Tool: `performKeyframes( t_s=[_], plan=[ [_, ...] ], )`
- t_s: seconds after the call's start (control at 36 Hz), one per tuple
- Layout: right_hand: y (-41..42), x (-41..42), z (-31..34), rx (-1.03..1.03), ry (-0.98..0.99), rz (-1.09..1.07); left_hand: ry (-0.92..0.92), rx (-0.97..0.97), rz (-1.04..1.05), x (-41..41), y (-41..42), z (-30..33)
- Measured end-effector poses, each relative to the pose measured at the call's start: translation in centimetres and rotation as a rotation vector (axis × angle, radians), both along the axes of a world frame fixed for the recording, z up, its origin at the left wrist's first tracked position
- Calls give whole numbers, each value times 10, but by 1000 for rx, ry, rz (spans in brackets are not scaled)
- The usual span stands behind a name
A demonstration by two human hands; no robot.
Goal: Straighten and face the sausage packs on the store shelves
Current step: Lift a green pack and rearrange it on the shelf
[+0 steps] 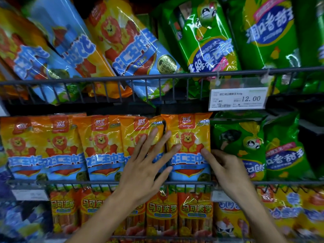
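On the middle shelf several orange-and-blue lion sausage packs stand upright in a row. My right hand (226, 165) grips the right edge of the rightmost lion pack (190, 137), thumb on its front and fingers curled behind it. My left hand (149, 165) lies flat, fingers spread, across the seam between that pack and its neighbour (135, 134). On the top shelf, lion packs (126, 42) lean tilted to the left.
Green corn-sausage packs (245, 146) stand right of my hands and fill the top shelf's right side (206, 37). A black wire rail (105, 79) fronts each shelf, with a 12.00 price tag (238, 99) clipped on. Orange stick-sausage packs (194, 213) fill the lower shelf.
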State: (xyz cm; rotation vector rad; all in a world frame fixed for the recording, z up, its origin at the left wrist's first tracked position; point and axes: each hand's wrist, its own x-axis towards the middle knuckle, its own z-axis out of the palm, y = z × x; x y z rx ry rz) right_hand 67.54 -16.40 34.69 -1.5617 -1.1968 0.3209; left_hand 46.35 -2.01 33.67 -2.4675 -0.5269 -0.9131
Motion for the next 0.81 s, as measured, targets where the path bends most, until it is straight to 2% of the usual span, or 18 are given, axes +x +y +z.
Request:
performKeyframes(
  t_s=[0.14,0.22,0.39,0.53,0.69,0.81],
  plan=[
    [-3,-3,2,-33,-54,1,-3,6,41,-2,-3,-3],
    [-6,-4,-1,-63,-159,-14,-17,13,58,-1,-4,-4],
    [-25,4,-17,-18,-249,-95,-107,-46,112,0,-16,-15],
    [-25,3,-13,-152,-448,-142,-61,-89,149,3,-23,-14],
    [-23,-2,-9,-137,-416,-182,-23,-131,150,1,-25,-9],
    [-35,-5,-14,-35,-344,-199,-113,-195,34,1,-30,-7]
  ],
)
